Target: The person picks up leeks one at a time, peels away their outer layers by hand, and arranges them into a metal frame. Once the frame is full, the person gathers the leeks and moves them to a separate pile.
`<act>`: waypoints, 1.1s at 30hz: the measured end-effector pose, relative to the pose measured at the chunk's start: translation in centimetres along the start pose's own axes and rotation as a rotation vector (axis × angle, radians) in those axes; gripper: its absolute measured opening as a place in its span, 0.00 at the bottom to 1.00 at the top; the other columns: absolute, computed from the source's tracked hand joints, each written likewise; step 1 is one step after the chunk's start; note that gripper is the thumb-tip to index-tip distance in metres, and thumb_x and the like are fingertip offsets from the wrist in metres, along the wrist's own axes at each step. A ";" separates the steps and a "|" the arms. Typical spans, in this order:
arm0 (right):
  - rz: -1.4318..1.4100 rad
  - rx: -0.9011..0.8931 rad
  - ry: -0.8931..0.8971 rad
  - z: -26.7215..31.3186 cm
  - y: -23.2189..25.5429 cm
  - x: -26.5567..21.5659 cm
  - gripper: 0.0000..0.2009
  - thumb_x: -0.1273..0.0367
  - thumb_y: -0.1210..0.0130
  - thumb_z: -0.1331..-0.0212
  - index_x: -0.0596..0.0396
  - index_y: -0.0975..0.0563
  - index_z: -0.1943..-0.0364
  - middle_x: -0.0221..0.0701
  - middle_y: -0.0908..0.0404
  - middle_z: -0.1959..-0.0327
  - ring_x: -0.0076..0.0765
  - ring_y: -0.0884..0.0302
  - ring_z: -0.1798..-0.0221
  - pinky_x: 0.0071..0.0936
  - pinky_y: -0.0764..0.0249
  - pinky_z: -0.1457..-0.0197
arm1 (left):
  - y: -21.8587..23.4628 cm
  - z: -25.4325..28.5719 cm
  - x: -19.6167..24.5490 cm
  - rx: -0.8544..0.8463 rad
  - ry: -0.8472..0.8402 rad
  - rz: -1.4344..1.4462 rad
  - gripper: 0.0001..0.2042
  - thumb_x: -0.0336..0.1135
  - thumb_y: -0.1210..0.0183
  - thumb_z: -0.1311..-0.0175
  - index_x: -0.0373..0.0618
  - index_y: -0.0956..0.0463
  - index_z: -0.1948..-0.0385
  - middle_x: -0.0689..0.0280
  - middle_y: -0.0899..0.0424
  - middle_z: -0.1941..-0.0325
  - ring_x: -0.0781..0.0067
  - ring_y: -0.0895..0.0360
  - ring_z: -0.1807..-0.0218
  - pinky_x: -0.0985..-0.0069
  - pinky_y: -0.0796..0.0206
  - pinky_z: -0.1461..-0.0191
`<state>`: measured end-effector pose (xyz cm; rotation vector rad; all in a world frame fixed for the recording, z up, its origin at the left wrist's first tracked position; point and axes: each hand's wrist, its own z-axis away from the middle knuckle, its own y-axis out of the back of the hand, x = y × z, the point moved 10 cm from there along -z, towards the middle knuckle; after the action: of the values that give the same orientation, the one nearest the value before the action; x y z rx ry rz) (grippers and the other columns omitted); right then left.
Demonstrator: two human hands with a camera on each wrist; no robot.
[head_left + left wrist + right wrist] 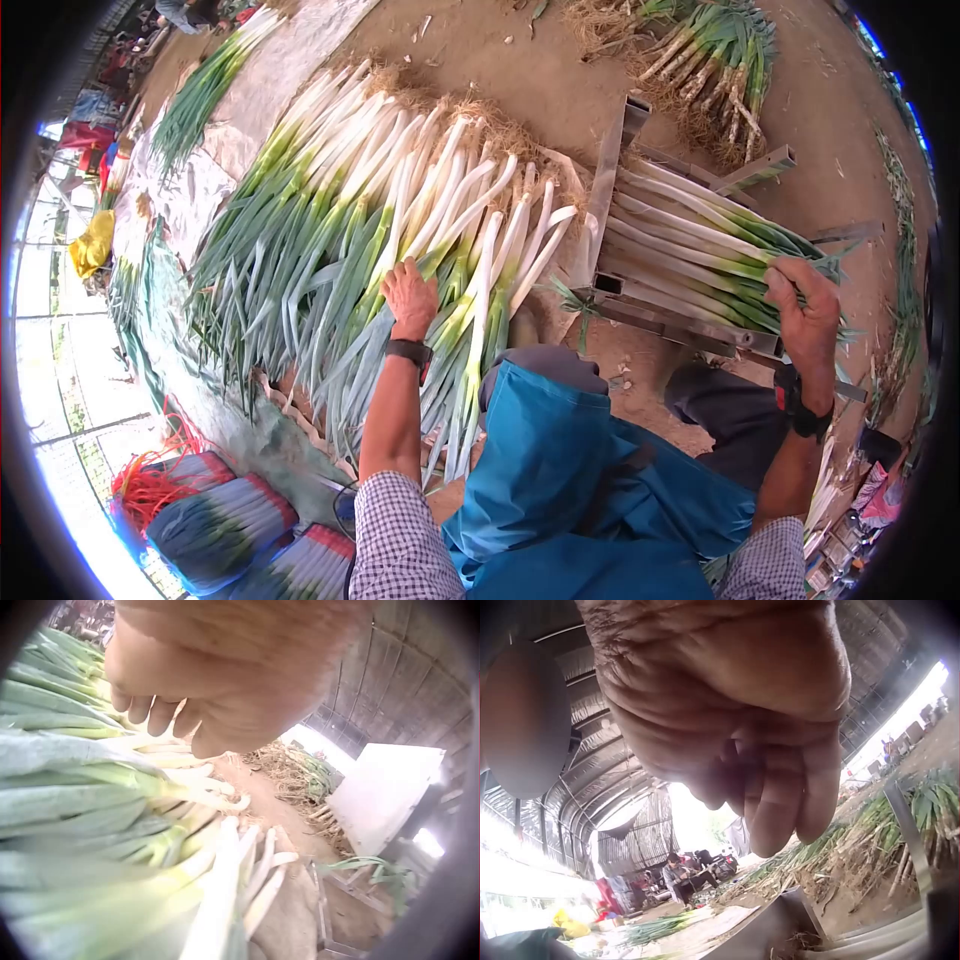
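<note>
In the head view, a wide row of long green onions (330,190) lies with white root ends away from me and green leaves toward me. My left hand (410,298) is over the middle of this row, fingers loosely bent. In the left wrist view, those fingers (161,716) hang over the white stalks with nothing in them. More green onions (690,235) lie side by side in a metal frame (605,190) on the right. By their leafy ends is my right hand (808,315), its fingers (776,802) loosely curled and holding nothing in the right wrist view.
Several tied bundles (225,525) with red string stand at the lower left. Unpeeled, rooted green onions (720,70) are heaped beyond the frame. A seated person (686,877) appears farther off. My knees, under a blue apron (540,450), are close to the row and frame.
</note>
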<state>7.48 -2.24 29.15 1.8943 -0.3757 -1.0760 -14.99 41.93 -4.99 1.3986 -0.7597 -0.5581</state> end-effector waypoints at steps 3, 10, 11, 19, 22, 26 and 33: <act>0.032 -0.057 0.065 -0.6 -1.1 -1.7 0.06 0.75 0.38 0.38 0.62 0.19 0.60 0.40 0.19 0.69 0.40 0.20 0.68 0.32 0.25 0.61 | -2.6 2.1 1.3 0.020 -0.030 -0.075 0.16 0.35 0.38 0.43 0.42 0.26 0.53 0.53 0.22 0.53 0.50 0.24 0.48 0.53 0.35 0.45; 0.068 -0.114 0.156 -1.3 -2.5 -4.0 0.07 0.77 0.38 0.40 0.63 0.20 0.59 0.43 0.18 0.67 0.48 0.19 0.66 0.34 0.25 0.59 | -0.7 5.4 5.5 -0.015 -0.119 0.139 0.06 0.34 0.39 0.40 0.46 0.22 0.65 0.58 0.20 0.59 0.51 0.23 0.53 0.55 0.33 0.49; 0.079 -0.118 0.170 -1.4 -2.6 -4.0 0.07 0.77 0.38 0.41 0.63 0.20 0.59 0.43 0.18 0.67 0.49 0.19 0.65 0.35 0.25 0.59 | -0.1 4.5 4.6 0.014 -0.083 0.154 0.07 0.34 0.39 0.40 0.46 0.21 0.63 0.58 0.19 0.57 0.50 0.23 0.52 0.54 0.33 0.48; 0.079 -0.198 0.121 -1.4 -3.8 -3.1 0.08 0.78 0.37 0.43 0.63 0.20 0.59 0.44 0.18 0.67 0.52 0.19 0.65 0.38 0.25 0.60 | -2.0 -2.2 -3.9 0.043 0.073 -0.072 0.11 0.33 0.38 0.42 0.42 0.23 0.59 0.58 0.24 0.53 0.50 0.27 0.46 0.54 0.36 0.43; 0.063 -0.224 0.098 -1.1 -4.2 -2.7 0.09 0.77 0.37 0.45 0.63 0.19 0.59 0.44 0.18 0.66 0.53 0.19 0.65 0.38 0.25 0.60 | -3.6 -2.6 -4.3 -0.061 0.141 -0.080 0.12 0.34 0.34 0.46 0.41 0.22 0.62 0.57 0.24 0.52 0.50 0.27 0.45 0.55 0.36 0.42; 0.074 -0.231 0.087 -1.0 -4.4 -2.9 0.09 0.77 0.36 0.45 0.63 0.19 0.59 0.44 0.18 0.66 0.53 0.19 0.64 0.39 0.25 0.59 | -2.5 -2.5 -5.4 0.070 0.107 0.069 0.11 0.32 0.34 0.43 0.42 0.24 0.60 0.53 0.23 0.55 0.46 0.25 0.48 0.52 0.33 0.47; 0.064 -0.217 0.095 -0.1 -4.1 -3.0 0.10 0.76 0.36 0.45 0.63 0.19 0.59 0.45 0.18 0.66 0.55 0.20 0.64 0.40 0.25 0.60 | 5.9 -1.9 -8.3 0.331 0.060 0.301 0.12 0.27 0.39 0.38 0.42 0.31 0.55 0.48 0.25 0.59 0.37 0.26 0.54 0.49 0.33 0.52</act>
<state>5.18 1.93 27.39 1.7218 -0.2526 -0.9409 -19.48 50.02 -0.36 1.5575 -1.0255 -0.1580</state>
